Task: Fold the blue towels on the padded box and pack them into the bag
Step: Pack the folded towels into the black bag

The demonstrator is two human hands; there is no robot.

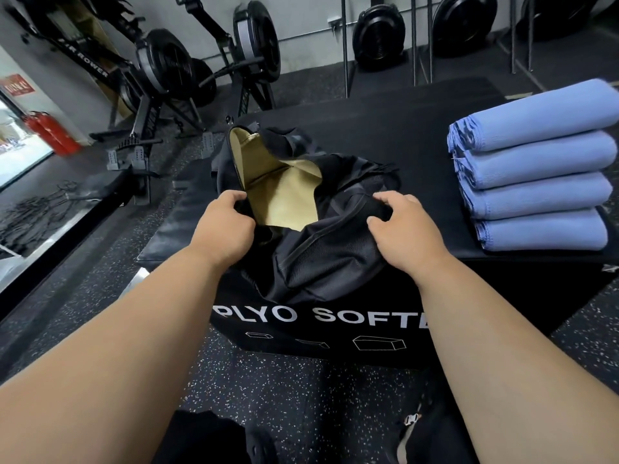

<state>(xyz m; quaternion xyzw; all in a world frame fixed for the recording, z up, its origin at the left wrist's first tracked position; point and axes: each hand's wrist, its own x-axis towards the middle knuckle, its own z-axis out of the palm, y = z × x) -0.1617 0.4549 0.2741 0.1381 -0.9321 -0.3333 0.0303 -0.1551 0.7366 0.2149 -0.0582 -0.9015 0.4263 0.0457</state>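
Far left of frame: red fire extinguisher [50, 132] standing by a bright doorway; just right of it, in the upper left, black rowing machines [160, 72] on speckled rubber floor [254, 390]. Centre: padded box [385, 135], black, white lettering "PLYO SOFT" on its near face. Black bag [335, 256] lies on the near-left part of the box top, mouth pulled open, tan lining visible inside; nothing blue can be seen in the opening. Left hand [224, 226] grips the left edge of the bag opening, fingers curled over the fabric. Right hand [402, 229] grips the right edge of the opening, fingers curled into the black cloth. Right of frame: four folded blue towels [536, 169] stacked on the box top, well apart from the bag, folded edges facing left.
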